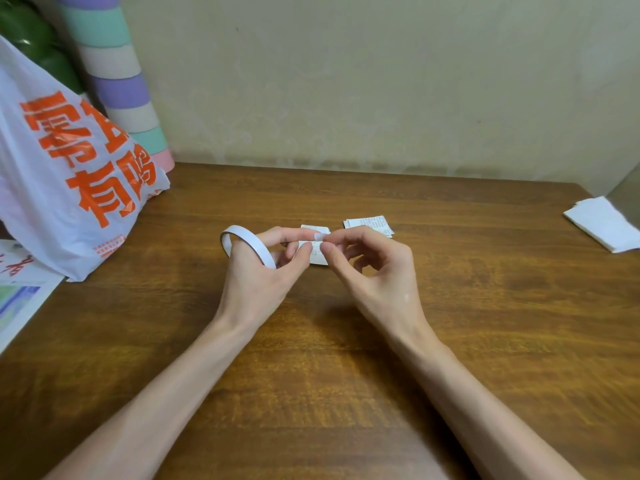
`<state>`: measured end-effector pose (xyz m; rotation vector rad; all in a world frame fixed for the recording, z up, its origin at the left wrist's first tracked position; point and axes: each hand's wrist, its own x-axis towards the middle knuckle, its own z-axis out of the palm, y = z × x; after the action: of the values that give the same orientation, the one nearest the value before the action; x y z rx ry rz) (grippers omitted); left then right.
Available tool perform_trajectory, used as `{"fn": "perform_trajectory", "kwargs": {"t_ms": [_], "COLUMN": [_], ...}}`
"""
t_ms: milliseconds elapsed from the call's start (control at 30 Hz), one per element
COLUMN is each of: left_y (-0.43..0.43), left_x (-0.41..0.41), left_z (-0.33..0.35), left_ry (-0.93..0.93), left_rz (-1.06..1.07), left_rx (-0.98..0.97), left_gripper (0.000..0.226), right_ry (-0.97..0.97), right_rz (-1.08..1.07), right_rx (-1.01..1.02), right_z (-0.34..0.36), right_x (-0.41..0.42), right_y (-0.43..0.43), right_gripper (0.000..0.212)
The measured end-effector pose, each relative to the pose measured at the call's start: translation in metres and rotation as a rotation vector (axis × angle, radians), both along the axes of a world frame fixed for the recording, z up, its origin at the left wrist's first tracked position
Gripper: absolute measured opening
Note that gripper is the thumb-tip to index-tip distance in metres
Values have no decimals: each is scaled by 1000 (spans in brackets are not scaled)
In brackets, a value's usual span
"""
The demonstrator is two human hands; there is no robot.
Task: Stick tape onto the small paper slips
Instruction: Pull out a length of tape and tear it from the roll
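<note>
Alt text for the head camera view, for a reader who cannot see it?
Two bare hands work above a wooden table: the left hand carries a white tape roll looped over its fingers, and with the right hand pinches a short tape strip over small printed paper slips. A white plastic bag with orange lettering sits at the left.

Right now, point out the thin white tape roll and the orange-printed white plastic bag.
thin white tape roll (253, 240), head view, outer band.
orange-printed white plastic bag (34, 202), head view, front face.
</note>
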<state>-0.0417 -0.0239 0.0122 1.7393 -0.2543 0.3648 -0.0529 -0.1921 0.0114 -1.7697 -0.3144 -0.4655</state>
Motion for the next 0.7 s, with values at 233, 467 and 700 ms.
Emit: {"fn": "perform_trajectory", "kwargs": {"t_ms": [233,467,700], "left_y": [1,1,0], "left_x": [-2,-1,-1], "left_z": [-1,-3,-5], "left_ry": [-16,-46,-81], "left_rz": [-59,-77,-72], "left_rx": [69,105,134], "left_gripper": [20,21,25], "right_ry": [-31,-47,-52], "right_rz": [-99,-125,-155], "right_rx": [-76,-124,-145], "right_z": [-3,-2,-3], "right_x": [3,3,3], "right_y": [-5,-6,-4], "right_gripper": [3,4,8]}}
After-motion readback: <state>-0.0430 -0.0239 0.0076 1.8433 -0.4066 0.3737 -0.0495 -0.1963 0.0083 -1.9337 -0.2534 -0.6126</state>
